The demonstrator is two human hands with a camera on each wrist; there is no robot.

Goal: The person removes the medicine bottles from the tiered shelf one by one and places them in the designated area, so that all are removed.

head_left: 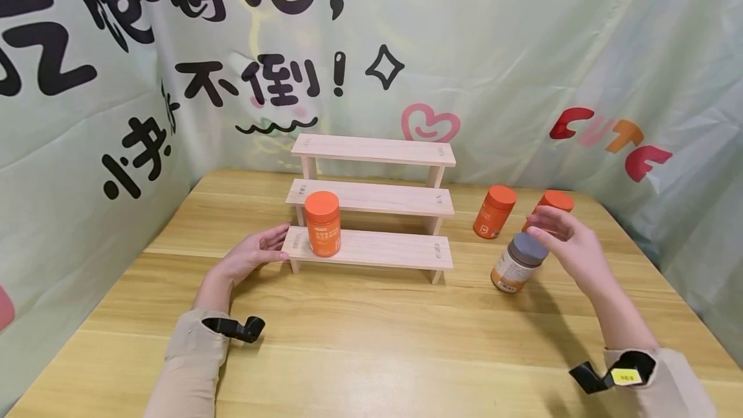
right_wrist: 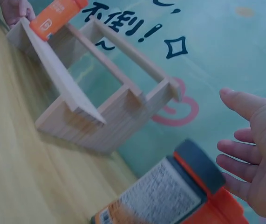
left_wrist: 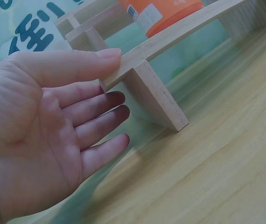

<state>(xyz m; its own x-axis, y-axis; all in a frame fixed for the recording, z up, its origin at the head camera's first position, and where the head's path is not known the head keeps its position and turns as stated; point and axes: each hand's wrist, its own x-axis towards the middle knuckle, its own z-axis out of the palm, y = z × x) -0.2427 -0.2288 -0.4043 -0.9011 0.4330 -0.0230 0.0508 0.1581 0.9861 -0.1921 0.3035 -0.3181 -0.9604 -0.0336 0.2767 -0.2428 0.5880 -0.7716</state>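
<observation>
My left hand [head_left: 255,251] is at the left end of a three-step wooden display stand [head_left: 366,197]. Its thumb lies on the lowest step's corner, while the other fingers extend loosely beside the end, as the left wrist view [left_wrist: 67,116] shows. On that step an orange jar [head_left: 323,228] stands upright toward the left. Over at the right, my right hand [head_left: 571,247] hovers beside a grey-lidded jar [head_left: 516,264] with a white and orange label. In the right wrist view its fingers are extended, apart from the jar's dark lid [right_wrist: 199,165].
Two more orange-lidded jars stand behind the grey-lidded one: one nearer the stand [head_left: 495,211], another jar [head_left: 558,200] partly hidden by my right hand. The wooden table [head_left: 371,340] ends at a printed curtain [head_left: 511,63] at the back and sides.
</observation>
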